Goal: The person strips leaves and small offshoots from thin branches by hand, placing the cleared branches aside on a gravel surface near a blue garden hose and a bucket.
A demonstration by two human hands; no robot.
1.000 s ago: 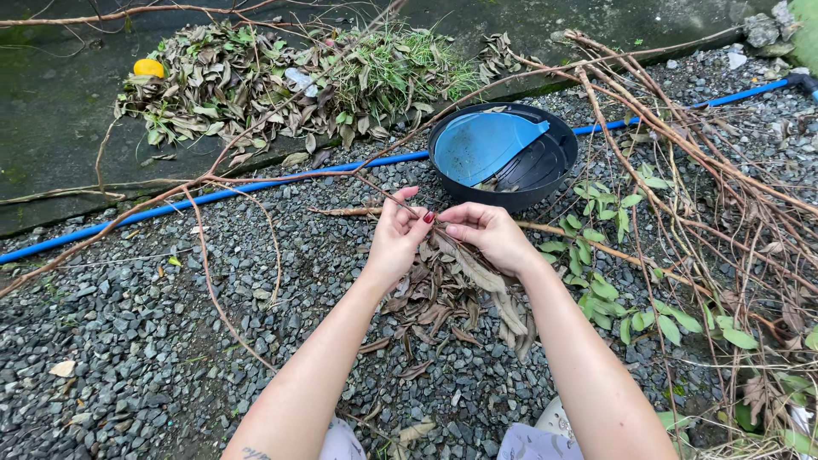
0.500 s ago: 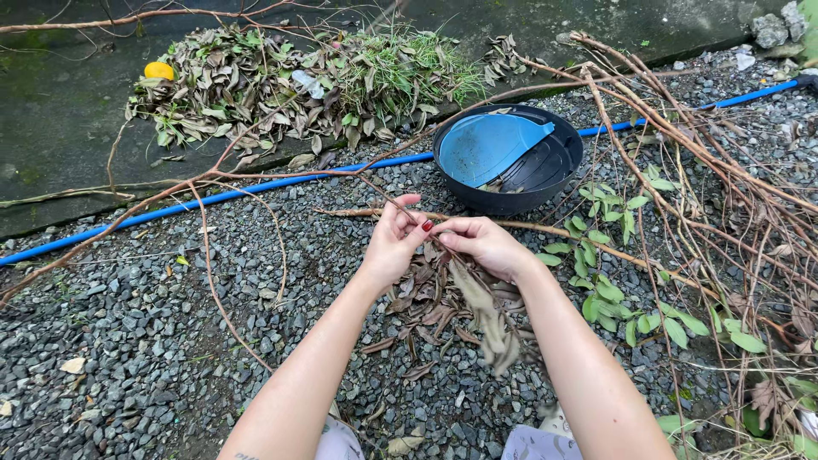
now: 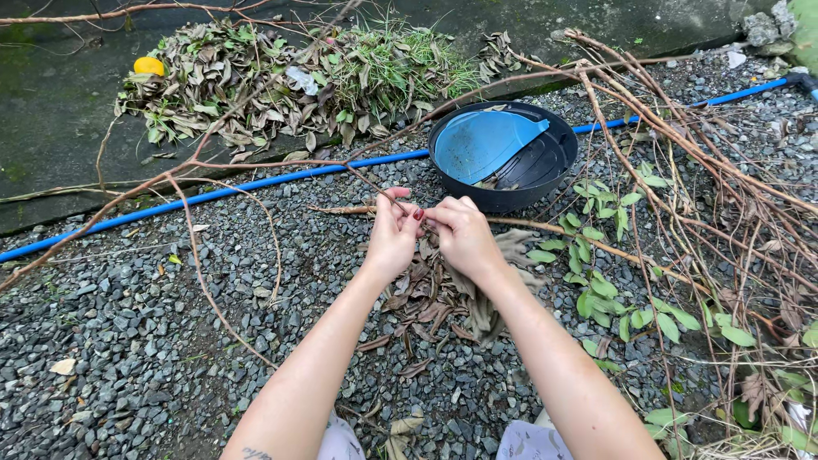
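dry twig (image 3: pixel 375 187) with brittle brown leaves (image 3: pixel 430 290), held above the gravel (image 3: pixel 128 341) near the black tub (image 3: pixel 558 170). i see my left hand (image 3: pixel 394 234) and right hand (image 3: pixel 460 234) pinched shut on it; light, stiff, snaps easily, so i judge the bare stem the best hold.

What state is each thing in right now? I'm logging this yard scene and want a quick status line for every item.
left hand: pinched on the thin twig
right hand: closed on the same twig, dry leaves hanging below
thin twig: bare, held between both hands
dry leaves: brown, heaped on the gravel
black basin: upright, blue dustpan inside
blue dustpan: lying tilted in the basin
blue hose: stretched across the gravel
leaf pile: heaped on the concrete
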